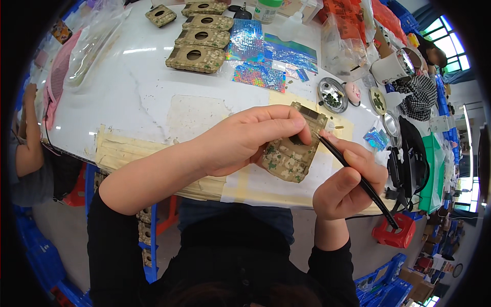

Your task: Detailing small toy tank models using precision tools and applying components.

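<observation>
My left hand [255,134] is closed on a camouflage-coloured model tank hull [289,158], holding it tilted above the table's front edge. Fingers and thumb lie over its upper part and partly cover its round hole. In my right hand [353,187] are slim black tweezers [353,165], gripped like a pen, with the pointed end at the hull's right side. Whether anything sits between the tips is too small to tell. Right of the hull, a round metal dish [332,95] contains small dark green pieces.
Several similar hulls [197,57] stand in a row at the back, near shiny holographic sheets [245,41]. A white bottle [294,23], plastic bags [345,48] and a black bag [413,153] crowd the right. A red stool [394,231] stands below. Another person's arm [31,130] is at far left.
</observation>
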`<action>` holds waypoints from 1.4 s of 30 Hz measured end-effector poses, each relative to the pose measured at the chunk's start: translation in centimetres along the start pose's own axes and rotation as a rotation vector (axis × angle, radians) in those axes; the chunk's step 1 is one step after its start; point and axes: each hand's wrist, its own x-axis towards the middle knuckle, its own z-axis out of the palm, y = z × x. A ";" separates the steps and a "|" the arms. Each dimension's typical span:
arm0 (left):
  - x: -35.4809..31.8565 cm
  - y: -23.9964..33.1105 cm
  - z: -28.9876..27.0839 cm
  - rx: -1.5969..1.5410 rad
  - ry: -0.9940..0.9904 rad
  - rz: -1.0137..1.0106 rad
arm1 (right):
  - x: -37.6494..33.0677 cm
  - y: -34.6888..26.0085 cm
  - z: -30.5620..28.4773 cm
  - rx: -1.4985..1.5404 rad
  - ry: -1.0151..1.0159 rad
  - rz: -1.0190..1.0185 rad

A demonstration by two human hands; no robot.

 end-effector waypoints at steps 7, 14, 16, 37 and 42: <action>-0.2 0.2 0.3 0.033 0.085 0.078 | -0.8 -1.3 0.3 -0.113 0.018 0.075; -0.1 0.0 -0.1 0.041 0.083 0.097 | -0.9 -0.9 0.4 0.162 0.041 0.274; -0.3 0.3 0.2 -0.012 0.069 0.081 | -0.9 -0.8 0.4 0.209 0.038 0.295; -0.3 0.2 0.1 0.012 0.084 0.063 | -1.3 -0.3 0.4 0.280 0.013 0.237; -0.3 0.2 0.2 0.022 0.097 0.072 | -1.2 -0.5 0.3 0.273 -0.009 0.235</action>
